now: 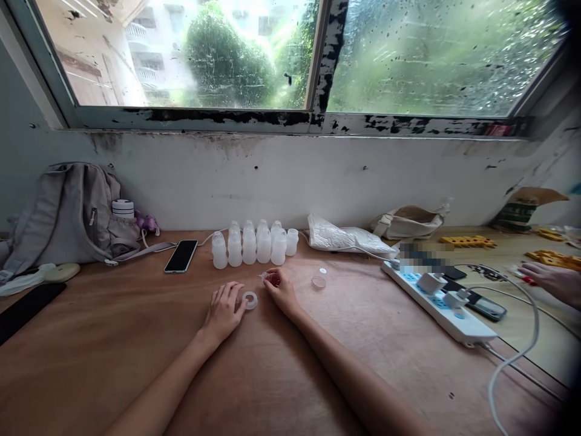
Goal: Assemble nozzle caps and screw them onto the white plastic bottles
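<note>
My left hand (224, 312) lies on the wooden table, fingers spread loosely, its thumb beside a translucent white ring (249, 300). Whether the thumb touches the ring I cannot tell. A little farther off, my right hand (282, 290) is closed, pinching a small clear piece (264, 276) between thumb and fingertips; the fingers hide most of it. Behind both hands stand several small frosted plastic bottles (249, 243) in close rows. To the right of my right hand, a small clear cup-like part with a white top (319, 278) sits on the table.
A phone (180, 257) and a grey backpack (86, 212) are at left. A white plastic package (347, 237) lies near the wall. On the right are a power strip (438, 303) with cables, a beige bag (408, 221), yellow parts (467, 241) and another person's hand (551, 281).
</note>
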{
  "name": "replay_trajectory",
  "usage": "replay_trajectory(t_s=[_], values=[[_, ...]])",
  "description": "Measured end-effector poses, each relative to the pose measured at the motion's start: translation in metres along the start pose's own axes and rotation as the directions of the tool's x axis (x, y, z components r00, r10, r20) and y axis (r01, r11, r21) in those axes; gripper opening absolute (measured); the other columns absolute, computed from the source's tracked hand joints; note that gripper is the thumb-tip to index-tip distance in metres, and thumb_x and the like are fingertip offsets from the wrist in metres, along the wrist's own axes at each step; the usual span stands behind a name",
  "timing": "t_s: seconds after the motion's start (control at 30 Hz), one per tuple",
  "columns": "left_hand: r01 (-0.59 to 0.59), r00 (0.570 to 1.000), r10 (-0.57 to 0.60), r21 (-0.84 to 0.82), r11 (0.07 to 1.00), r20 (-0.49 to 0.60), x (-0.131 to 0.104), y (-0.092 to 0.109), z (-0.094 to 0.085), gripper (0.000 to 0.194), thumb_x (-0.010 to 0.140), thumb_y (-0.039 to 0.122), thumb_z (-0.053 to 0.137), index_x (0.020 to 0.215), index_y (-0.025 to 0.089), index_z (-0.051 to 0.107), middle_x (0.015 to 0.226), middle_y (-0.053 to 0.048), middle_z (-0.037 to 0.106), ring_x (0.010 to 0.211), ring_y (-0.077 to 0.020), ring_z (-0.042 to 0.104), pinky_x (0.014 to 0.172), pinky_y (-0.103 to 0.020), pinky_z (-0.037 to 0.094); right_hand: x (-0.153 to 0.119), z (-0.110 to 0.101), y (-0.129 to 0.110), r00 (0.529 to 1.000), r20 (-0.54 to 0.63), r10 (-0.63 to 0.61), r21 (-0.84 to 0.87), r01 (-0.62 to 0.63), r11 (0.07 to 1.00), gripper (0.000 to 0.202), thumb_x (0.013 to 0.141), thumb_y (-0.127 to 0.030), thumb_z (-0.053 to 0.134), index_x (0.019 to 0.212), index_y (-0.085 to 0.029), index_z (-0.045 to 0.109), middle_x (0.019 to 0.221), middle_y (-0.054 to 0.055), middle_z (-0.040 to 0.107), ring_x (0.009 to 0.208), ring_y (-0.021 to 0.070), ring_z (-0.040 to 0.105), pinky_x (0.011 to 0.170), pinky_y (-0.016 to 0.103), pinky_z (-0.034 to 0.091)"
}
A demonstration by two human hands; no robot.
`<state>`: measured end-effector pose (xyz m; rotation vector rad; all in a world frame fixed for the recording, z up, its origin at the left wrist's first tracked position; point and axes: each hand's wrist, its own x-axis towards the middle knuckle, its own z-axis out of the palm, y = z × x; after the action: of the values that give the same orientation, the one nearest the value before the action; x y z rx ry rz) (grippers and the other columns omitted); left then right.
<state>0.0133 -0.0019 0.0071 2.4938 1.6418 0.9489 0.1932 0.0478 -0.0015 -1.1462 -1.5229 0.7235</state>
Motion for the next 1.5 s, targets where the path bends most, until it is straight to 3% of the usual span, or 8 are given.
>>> replay_trajectory(t_s=[0.17,0.4,0.53,0.7,0.97,1.5], values=[[-0.018,0.995,0.023,-0.048,0.999,0.095,-0.003,0.004,0.000,0.028,0.083,0.029,0.037,0.108,0.023,0.049,0.105,-0.004,0.055,0.097,-0.0199,0.049,0.082,-0.034,0.038,-0.002,0.000,-0.001,1.000,-0.006,0.009,0.010,-0.009,1.000,0.016,0.067,-0.023,0.051,0.083,-0.019,0.052,0.067,-0.001,0.056,0.059,0.0133,0.053,0.059,0.027,0.044],[-0.095,0.986,0.104,-0.075,0.993,0.128,-0.003,0.009,-0.004,0.037,0.079,0.035,0.044,0.114,0.025,0.045,0.108,-0.005,0.055,0.098,-0.0208,0.049,0.085,-0.035,0.036,-0.004,0.000,-0.003,1.000,-0.023,0.005,-0.009,-0.006,1.000,0.017,0.065,-0.018,0.048,0.081,-0.019,0.053,0.058,-0.004,0.047,0.053,0.0122,0.046,0.053,0.024,0.038],[-0.082,0.991,0.089,-0.075,0.994,0.102,-0.004,0.006,0.001,0.041,0.077,0.034,0.047,0.117,0.022,0.045,0.100,-0.006,0.055,0.092,-0.0211,0.051,0.081,-0.035,0.039,-0.004,-0.001,-0.003,1.000,-0.012,0.014,-0.006,-0.014,1.000,0.018,0.063,-0.017,0.048,0.080,-0.018,0.053,0.059,-0.004,0.046,0.053,0.0115,0.045,0.053,0.024,0.038],[-0.068,0.997,0.071,-0.064,0.996,0.037,-0.004,0.004,0.000,0.037,0.074,0.030,0.052,0.110,0.022,0.050,0.097,-0.006,0.052,0.091,-0.0214,0.050,0.079,-0.034,0.040,-0.004,0.000,0.000,0.998,0.055,0.024,0.034,-0.026,0.999,0.019,0.063,-0.016,0.048,0.081,-0.018,0.053,0.057,-0.006,0.045,0.049,0.0092,0.043,0.048,0.021,0.036],[-0.067,0.997,0.062,-0.101,0.993,-0.044,-0.002,0.005,-0.002,0.033,0.076,0.023,0.051,0.108,0.022,0.047,0.102,-0.006,0.057,0.094,-0.0213,0.051,0.082,-0.036,0.038,-0.007,0.003,0.001,0.978,0.197,0.074,0.197,-0.113,0.974,0.022,0.063,-0.014,0.047,0.084,-0.019,0.051,0.056,-0.007,0.043,0.040,0.0057,0.040,0.036,0.017,0.033],[-0.119,0.993,0.120,-0.095,0.988,0.003,-0.004,0.004,0.000,0.036,0.075,0.023,0.051,0.111,0.022,0.046,0.101,-0.006,0.057,0.096,-0.0215,0.050,0.084,-0.038,0.037,-0.015,0.009,-0.017,0.916,0.388,0.099,0.430,-0.275,0.860,0.024,0.062,-0.014,0.043,0.085,-0.018,0.049,0.055,-0.006,0.054,0.033,0.0057,0.042,0.032,0.017,0.034]])
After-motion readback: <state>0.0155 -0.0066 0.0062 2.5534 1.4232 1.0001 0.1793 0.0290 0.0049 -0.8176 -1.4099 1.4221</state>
